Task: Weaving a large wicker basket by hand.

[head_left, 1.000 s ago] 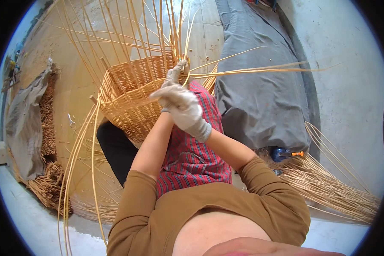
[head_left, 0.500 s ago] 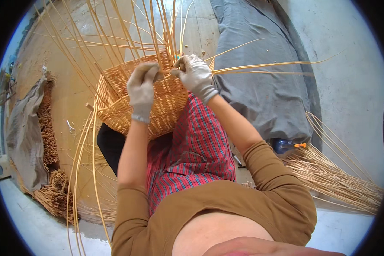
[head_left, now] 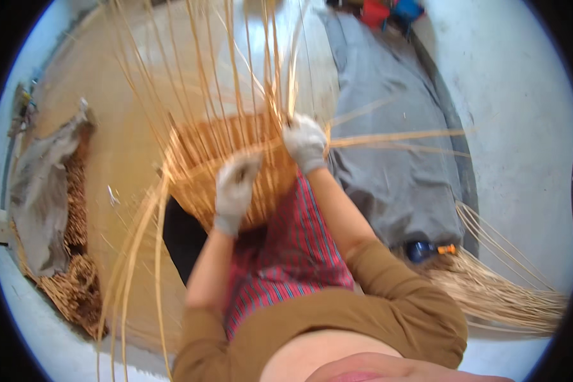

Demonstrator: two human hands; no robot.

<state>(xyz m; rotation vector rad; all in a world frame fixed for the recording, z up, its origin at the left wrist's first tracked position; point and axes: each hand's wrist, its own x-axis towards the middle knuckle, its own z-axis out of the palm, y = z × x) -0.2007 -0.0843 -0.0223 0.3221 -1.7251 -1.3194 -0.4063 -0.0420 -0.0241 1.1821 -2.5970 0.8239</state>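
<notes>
A half-woven wicker basket [head_left: 277, 181] rests on my lap, tilted, with long upright canes [head_left: 235, 76] rising from its walls. My right hand [head_left: 306, 143], in a pale work glove, is closed round the rim at the basket's right corner, close to a bunch of upright canes. In front of the near wall is my left hand [head_left: 234, 191], gloved too, its fingers bent near the rim. Motion smears them, so whether they grip anything is unclear. Loose weaving canes [head_left: 401, 137] stick out to the right of the basket; others [head_left: 130, 267] trail down on its left.
A grey cloth [head_left: 395, 140] covers something long on the right. Beside its near end lie a blue bottle with an orange top [head_left: 420, 250] and a large bundle of canes [head_left: 503, 293]. More bundled sticks [head_left: 76, 290] lie at left under a grey cloth [head_left: 44, 197].
The basket has shifted right and toward me in the picture, and the view has moved too. My hands have drawn apart: the left has dropped below the rim, the right stays at the corner.
</notes>
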